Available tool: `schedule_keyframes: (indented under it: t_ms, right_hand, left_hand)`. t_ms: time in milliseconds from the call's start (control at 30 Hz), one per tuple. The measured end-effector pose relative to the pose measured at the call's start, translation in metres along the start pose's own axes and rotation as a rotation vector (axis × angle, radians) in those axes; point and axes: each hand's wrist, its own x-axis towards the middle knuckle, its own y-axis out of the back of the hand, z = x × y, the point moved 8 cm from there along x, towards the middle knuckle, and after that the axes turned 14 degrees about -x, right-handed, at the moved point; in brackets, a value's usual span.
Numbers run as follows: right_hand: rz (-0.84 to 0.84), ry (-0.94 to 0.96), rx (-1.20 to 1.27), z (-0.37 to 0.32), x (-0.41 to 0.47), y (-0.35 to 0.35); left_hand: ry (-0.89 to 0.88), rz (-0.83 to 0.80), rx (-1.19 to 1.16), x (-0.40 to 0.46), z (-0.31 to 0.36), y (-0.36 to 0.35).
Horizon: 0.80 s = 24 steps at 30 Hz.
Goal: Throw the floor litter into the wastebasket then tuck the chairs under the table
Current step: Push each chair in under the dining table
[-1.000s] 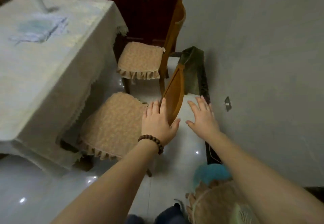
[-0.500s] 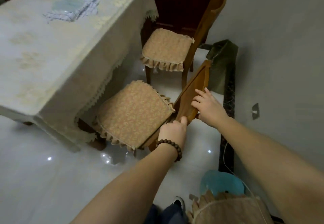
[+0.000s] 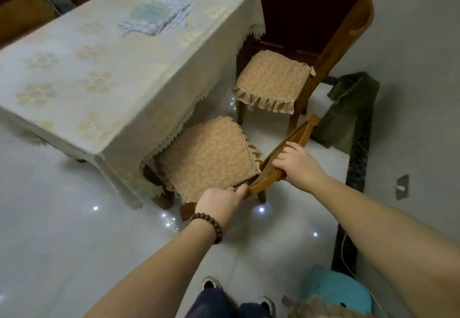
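The near wooden chair (image 3: 206,158) has a tan frilled cushion, and its front edge sits just under the tablecloth's hem. My right hand (image 3: 296,165) grips the top rail of its backrest (image 3: 293,140). My left hand (image 3: 221,203), with a bead bracelet on the wrist, holds the rear corner of its seat. A second chair (image 3: 273,81) with the same cushion stands beyond it, out from the table (image 3: 104,68). A white embroidered cloth covers that table. No litter or wastebasket shows.
A folded checked cloth (image 3: 156,17) lies on the table. A green bag (image 3: 351,111) leans on the grey wall at right. A teal stool (image 3: 336,290) and another cushion are near my feet. A dark red cabinet (image 3: 298,6) stands behind the far chair.
Both hands went from hovering open beside the backrest to gripping the near chair. My left hand dropped to the seat corner. The view has pulled back and swung left.
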Motion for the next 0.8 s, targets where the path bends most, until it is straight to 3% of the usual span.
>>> schedule_keyframes:
  t_ms: [467,800]
  right_hand:
    - [0.033,0.15,-0.092,0.001,0.111,0.032]
    - [0.146,0.386,-0.171,0.035,0.206,0.025]
  left_hand:
    - [0.135,0.085,-0.108,0.041,-0.076,0.031]
    - [0.309,0.153,-0.139,0.104,-0.113,0.061]
